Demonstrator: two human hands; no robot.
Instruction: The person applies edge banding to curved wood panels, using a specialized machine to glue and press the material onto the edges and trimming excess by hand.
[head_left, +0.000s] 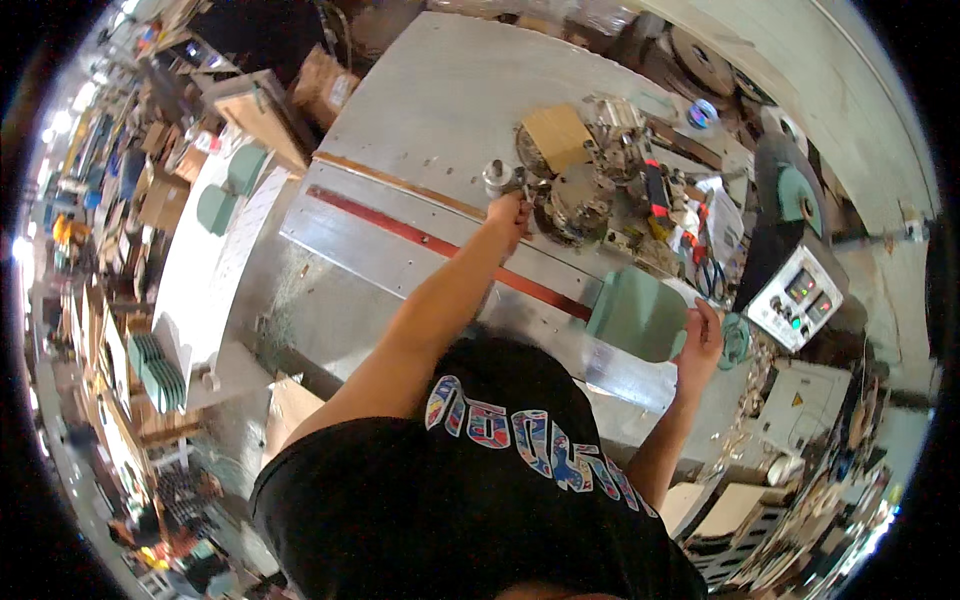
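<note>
My left hand (509, 218) reaches across the metal worktable (430, 80) to the machine head (580, 195). Its fingers are closed beside a silver round-topped metal part (497, 176), and what they hold is hidden. A flat green panel (640, 315) with rounded corners lies on the table's right part, by the end of a red strip (400, 231). At the panel's right edge, my right hand (701, 343) has its fingers bent against it. A coil of green banding (735, 340) sits just right of that hand.
Pliers (711, 278) and a red-and-black tool (655, 190) lie among the clutter beside the machine head. A control box with lit displays (796, 298) stands at right. Green panels (157, 372) are stacked at the far left, below a white side table (190, 275).
</note>
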